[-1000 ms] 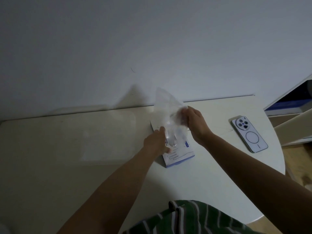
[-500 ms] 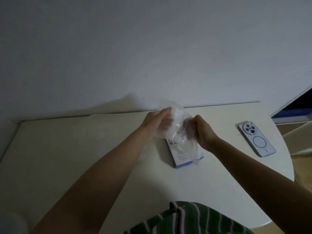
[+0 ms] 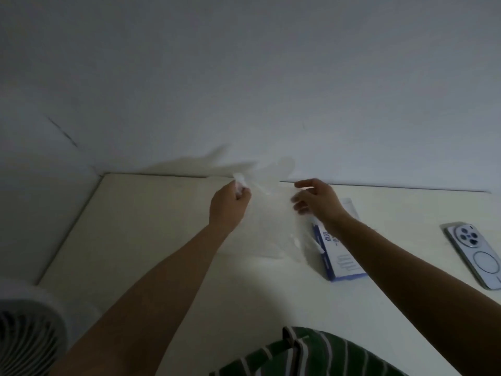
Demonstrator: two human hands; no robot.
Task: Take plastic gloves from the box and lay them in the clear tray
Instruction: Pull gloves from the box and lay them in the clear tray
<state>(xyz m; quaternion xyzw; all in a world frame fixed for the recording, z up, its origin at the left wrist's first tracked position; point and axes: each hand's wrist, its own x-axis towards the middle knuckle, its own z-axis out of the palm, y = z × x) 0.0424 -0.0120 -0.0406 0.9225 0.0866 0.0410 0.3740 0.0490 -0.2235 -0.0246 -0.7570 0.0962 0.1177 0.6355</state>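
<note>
A thin clear plastic glove [image 3: 271,226] is stretched in the air between my two hands, above the white table [image 3: 162,240]. My left hand [image 3: 230,203] grips one bunched end of it in a fist. My right hand [image 3: 317,202] holds the other edge with curled fingers, thumb raised apart. The film hangs down toward the table and is hard to make out. The white and blue glove box [image 3: 341,256] lies flat under my right forearm. I cannot make out the clear tray.
A pale phone [image 3: 477,253] lies face down at the right of the table. A white fan [image 3: 24,335] stands at the lower left. The wall runs along the table's far edge. A green striped garment [image 3: 311,354] is at the bottom.
Both hands have moved apart and leftward away from the box, spreading the crumpled glove out. The view has swung left, so the fan now shows.
</note>
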